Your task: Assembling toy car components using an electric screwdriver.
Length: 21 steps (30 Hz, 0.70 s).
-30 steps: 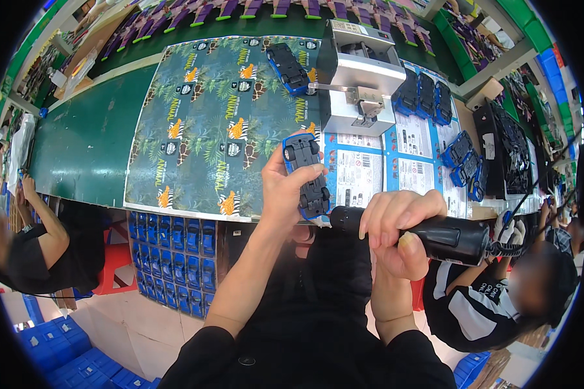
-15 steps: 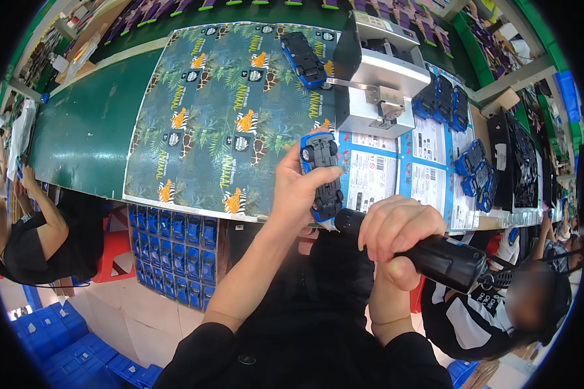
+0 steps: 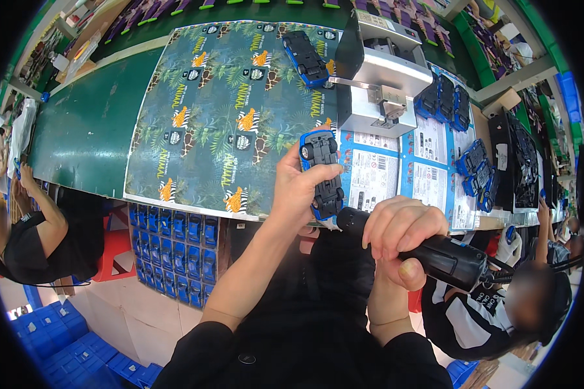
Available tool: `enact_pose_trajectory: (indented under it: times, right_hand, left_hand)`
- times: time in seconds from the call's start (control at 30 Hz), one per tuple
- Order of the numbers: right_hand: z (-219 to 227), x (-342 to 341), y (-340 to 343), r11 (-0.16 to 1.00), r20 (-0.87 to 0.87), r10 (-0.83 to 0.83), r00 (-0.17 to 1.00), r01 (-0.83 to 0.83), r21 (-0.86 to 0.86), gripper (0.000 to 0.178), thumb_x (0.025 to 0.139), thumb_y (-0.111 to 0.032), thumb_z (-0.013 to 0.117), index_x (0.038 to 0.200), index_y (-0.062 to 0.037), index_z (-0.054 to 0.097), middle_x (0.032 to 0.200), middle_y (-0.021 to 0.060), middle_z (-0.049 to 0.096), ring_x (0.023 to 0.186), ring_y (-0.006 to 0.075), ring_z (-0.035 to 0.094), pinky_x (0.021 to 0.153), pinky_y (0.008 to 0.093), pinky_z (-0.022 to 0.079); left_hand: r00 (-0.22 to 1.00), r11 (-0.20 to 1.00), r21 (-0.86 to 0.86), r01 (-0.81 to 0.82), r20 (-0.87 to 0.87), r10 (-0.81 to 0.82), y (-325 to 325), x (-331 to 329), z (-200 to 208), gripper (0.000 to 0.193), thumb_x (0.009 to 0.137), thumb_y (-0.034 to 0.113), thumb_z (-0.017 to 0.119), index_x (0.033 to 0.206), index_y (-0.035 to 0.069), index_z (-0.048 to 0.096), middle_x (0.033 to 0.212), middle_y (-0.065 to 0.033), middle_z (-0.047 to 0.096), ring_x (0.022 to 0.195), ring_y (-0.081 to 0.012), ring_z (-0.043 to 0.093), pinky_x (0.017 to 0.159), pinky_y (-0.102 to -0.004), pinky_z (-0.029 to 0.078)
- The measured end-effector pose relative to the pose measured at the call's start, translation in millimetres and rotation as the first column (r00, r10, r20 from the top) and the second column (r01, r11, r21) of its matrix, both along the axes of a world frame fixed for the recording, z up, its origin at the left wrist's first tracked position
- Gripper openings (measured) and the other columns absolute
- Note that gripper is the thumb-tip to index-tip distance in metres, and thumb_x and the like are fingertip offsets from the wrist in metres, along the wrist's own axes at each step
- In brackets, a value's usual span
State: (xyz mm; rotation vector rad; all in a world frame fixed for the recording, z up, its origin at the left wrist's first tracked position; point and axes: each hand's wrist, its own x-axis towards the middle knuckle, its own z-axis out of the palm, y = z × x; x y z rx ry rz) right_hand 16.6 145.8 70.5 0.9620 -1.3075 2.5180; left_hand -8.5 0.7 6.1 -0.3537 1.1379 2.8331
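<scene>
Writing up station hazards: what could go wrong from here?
1. The nose of the power tool sits right by the end of the toy car; a slip might scuff it or catch the left hand.
2. Only that hand steadies the car, so it could twist if pushed.
3. The tool's cord might snag.

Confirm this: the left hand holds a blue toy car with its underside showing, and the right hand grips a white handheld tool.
Not quite: the handheld tool in the right hand is black, not white, as the head view shows. The left hand does hold a blue toy car with its underside showing.
</scene>
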Motion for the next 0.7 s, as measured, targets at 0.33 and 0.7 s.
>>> enact_pose_trajectory:
  times: [0.33,0.7]
  right_hand:
    - [8.4,15.5,7.8,0.999,-0.002,0.032,0.999,-0.032,0.009,0.027,0.076,-0.012,0.078,0.085,-0.0044,0.054,0.063,0.0058,0.059,0.053,0.0187,0.057,0.054,0.0322,0.05]
    - [-12.9,-4.8,60.3,0.842,-0.032,-0.483,0.875,0.475,0.257,0.019,0.083,-0.001,0.071,0.091,-0.0016,0.053,0.072,0.0079,0.059,0.059,0.0124,0.058,0.057,0.0254,0.049]
  left_hand:
    - [0.996,0.988,-0.15,0.037,-0.078,-0.049,-2.9,8.6,-14.8,0.037,0.089,0.014,0.065,0.122,-0.001,0.057,0.097,-0.0095,0.065,0.082,-0.0184,0.065,0.072,-0.0319,0.054]
    - [0.759,0.42,-0.798,-0.432,-0.574,-0.307,-52.2,-10.4,34.9,0.058,0.093,0.053,0.056,0.125,0.004,0.056,0.1,-0.0162,0.062,0.09,-0.0304,0.063,0.078,-0.0412,0.051]
